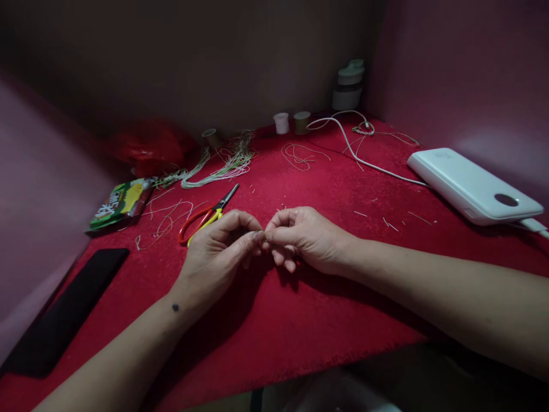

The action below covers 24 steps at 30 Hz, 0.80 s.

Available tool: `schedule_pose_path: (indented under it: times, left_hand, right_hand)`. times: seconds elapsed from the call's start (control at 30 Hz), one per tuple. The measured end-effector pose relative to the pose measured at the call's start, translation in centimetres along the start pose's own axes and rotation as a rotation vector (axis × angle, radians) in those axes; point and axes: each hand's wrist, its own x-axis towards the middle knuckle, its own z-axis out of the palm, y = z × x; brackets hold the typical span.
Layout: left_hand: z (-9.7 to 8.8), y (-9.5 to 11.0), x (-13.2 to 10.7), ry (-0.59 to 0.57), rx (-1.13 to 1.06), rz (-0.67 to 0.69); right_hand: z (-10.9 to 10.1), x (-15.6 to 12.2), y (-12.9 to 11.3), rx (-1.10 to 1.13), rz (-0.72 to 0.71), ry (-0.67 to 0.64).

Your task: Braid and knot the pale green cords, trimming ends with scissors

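My left hand (218,249) and my right hand (302,237) meet fingertip to fingertip over the middle of the red felt cloth (300,320). Both pinch something very thin between thumb and forefinger, probably a short piece of thread, too small to make out. Red and yellow scissors (206,216) lie just behind my left hand. A bundle of pale cords (223,166) lies farther back, and loose thread loops (300,155) lie behind my right hand.
A white power bank (472,186) with a white cable (355,151) lies at the right. Small spools (291,122) and a white container (348,86) stand at the back. A green snack packet (120,203), a red bag (150,146) and a black flat object (64,315) lie at the left.
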Motion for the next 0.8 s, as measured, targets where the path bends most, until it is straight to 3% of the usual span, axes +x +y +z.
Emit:
schedule_pose_path:
  times: [0.47, 0.8]
  left_hand:
    - [0.04, -0.29, 0.0, -0.041, 0.04, 0.045]
    - [-0.05, -0.54, -0.06, -0.032, 0.05, 0.072]
  right_hand:
    - [0.03, 0.12, -0.39, -0.014, 0.029, -0.023]
    - [-0.16, 0.28, -0.13, 0.111, 0.031, -0.072]
